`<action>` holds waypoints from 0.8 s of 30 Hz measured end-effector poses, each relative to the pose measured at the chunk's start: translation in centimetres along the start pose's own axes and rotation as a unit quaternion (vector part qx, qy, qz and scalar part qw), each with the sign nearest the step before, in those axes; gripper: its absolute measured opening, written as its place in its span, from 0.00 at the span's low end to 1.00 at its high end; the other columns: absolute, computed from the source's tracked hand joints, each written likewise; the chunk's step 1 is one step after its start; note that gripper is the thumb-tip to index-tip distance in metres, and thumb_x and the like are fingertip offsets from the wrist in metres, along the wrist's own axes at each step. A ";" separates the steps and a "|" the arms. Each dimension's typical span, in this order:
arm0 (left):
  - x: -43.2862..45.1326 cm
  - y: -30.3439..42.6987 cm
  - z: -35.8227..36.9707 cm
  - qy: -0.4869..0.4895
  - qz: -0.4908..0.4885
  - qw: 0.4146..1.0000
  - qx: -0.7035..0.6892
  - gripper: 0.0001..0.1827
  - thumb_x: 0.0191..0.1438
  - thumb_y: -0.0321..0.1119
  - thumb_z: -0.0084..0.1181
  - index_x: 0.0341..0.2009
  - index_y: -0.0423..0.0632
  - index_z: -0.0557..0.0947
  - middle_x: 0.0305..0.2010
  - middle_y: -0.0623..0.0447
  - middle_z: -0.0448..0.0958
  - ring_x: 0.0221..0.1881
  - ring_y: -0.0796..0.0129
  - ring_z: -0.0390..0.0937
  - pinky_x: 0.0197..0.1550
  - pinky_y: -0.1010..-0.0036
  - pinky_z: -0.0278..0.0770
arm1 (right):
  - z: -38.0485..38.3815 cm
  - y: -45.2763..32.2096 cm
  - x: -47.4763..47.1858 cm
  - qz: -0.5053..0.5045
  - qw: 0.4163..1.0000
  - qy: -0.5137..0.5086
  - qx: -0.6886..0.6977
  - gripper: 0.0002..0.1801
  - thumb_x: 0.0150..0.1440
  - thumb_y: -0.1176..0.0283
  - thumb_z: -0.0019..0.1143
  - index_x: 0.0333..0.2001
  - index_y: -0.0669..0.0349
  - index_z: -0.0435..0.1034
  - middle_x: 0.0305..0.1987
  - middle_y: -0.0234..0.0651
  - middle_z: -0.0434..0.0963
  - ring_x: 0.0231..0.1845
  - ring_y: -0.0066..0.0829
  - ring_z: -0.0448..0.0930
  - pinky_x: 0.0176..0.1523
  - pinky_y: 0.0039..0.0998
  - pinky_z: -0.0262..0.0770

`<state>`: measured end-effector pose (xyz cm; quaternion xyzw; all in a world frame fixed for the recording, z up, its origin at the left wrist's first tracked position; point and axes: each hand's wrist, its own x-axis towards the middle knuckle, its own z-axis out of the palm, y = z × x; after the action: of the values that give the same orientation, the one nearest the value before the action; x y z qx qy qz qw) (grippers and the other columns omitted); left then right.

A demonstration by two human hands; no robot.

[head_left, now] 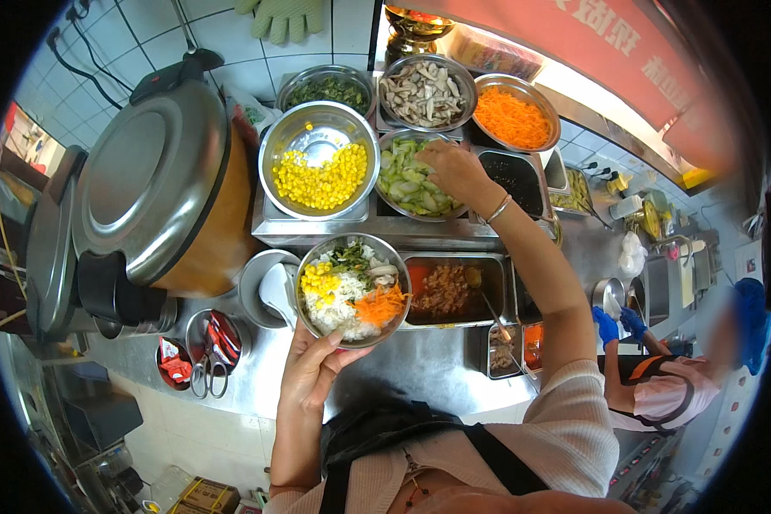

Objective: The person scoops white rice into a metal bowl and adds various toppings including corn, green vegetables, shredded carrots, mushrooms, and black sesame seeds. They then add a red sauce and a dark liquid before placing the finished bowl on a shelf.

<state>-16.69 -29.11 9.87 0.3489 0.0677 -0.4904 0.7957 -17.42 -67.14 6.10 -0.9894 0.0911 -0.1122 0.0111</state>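
Note:
My left hand (321, 366) grips a metal bowl (401, 321) from below, its thumb over the near rim. White rice (334, 308) fills the bowl, topped with corn kernels, chopped greens, sliced mushrooms and shredded carrot (380, 306) in separate patches. My right hand (453, 168), a bracelet on its wrist, reaches into a steel bowl of sliced green vegetables (408, 177). Its fingertips touch the slices, and whether they pinch any is hidden. Around it stand steel bowls of corn kernels (321, 177), sliced mushrooms (424, 96), shredded carrot (511, 119) and chopped greens (327, 95).
A large rice cooker (148, 167) stands at left. Scissors (209, 376) lean in a cup of red packets. Beside the held bowl are a grey pot (247, 283) and a pan of minced meat in sauce (446, 289). A co-worker in blue gloves (607, 327) works at far right.

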 end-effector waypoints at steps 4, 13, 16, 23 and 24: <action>-0.1 0.2 -0.2 0.005 -0.001 1.000 0.001 0.37 0.50 0.18 0.49 0.64 0.49 0.54 0.60 0.41 0.62 0.55 0.45 0.69 0.48 0.53 0.79 | 0.1 -0.2 1.0 -0.024 0.997 -0.061 -0.035 0.13 0.46 0.75 0.55 0.39 0.51 0.74 0.42 0.35 0.75 0.41 0.38 0.78 0.41 0.43 0.72; 0.8 0.0 0.0 -0.011 -0.003 1.000 0.003 0.36 0.52 0.18 0.48 0.64 0.53 0.55 0.59 0.45 0.64 0.58 0.50 0.68 0.50 0.50 0.77 | -5.5 1.1 0.6 0.129 0.927 -0.026 0.351 0.13 0.46 0.77 0.59 0.38 0.60 0.75 0.24 0.34 0.78 0.27 0.20 0.78 0.33 0.26 0.74; 1.0 -0.3 -0.1 -0.005 0.005 1.000 0.004 0.36 0.53 0.18 0.48 0.64 0.54 0.55 0.59 0.45 0.64 0.58 0.50 0.68 0.49 0.51 0.78 | -8.4 -2.2 -0.1 0.133 0.844 -0.051 0.517 0.10 0.49 0.79 0.58 0.38 0.64 0.74 0.27 0.29 0.77 0.29 0.14 0.76 0.35 0.21 0.73; 1.7 -1.1 0.2 -0.017 0.038 0.999 0.008 0.35 0.55 0.20 0.48 0.65 0.56 0.53 0.61 0.46 0.62 0.58 0.52 0.67 0.49 0.53 0.78 | -11.4 -13.1 -3.4 -0.027 0.828 -0.120 0.547 0.08 0.50 0.79 0.56 0.36 0.66 0.73 0.33 0.34 0.80 0.32 0.19 0.79 0.37 0.21 0.74; 1.8 -1.3 0.1 -0.017 0.041 0.999 0.003 0.35 0.55 0.20 0.48 0.65 0.55 0.53 0.61 0.46 0.62 0.58 0.52 0.67 0.49 0.53 0.78 | -11.2 -14.1 -3.8 -0.060 0.871 -0.125 0.471 0.07 0.50 0.80 0.56 0.35 0.65 0.73 0.34 0.34 0.78 0.32 0.21 0.77 0.35 0.23 0.73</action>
<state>-16.85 -30.83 8.45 0.3458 0.0385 -0.4637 0.8148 -21.08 -52.60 16.83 -0.8764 -0.0341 -0.0175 0.4800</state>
